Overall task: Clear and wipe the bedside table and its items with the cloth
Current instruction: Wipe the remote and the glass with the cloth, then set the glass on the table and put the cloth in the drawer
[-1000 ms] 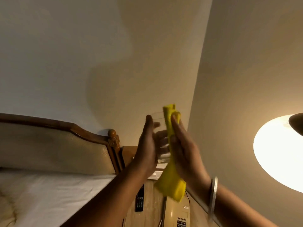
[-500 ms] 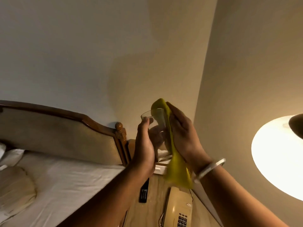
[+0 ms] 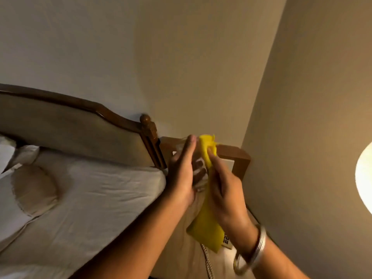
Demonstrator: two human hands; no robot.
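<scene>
My left hand (image 3: 182,174) grips a clear drinking glass (image 3: 198,170), held upright above the bedside table (image 3: 239,156); the glass is blurred and mostly hidden by my fingers. My right hand (image 3: 225,190) presses a yellow cloth (image 3: 207,152) against the glass's right side and rim, and the cloth's loose end (image 3: 205,232) hangs down below my palm. A beige telephone (image 3: 226,240) on the table shows only a corner with keys and its coiled cord (image 3: 207,262), the rest covered by the cloth and my arm.
The bed (image 3: 84,194) with white sheets and a round pillow (image 3: 34,190) lies to the left, its wooden headboard post (image 3: 150,137) beside the table. A lit lamp shade (image 3: 364,178) is at the right edge. Walls meet in a corner behind the table.
The view has tipped downward and both hands with the glass and cloth sit lower, nearer the table. The cloth's top has bunched over the glass rim. The remote is hidden now.
</scene>
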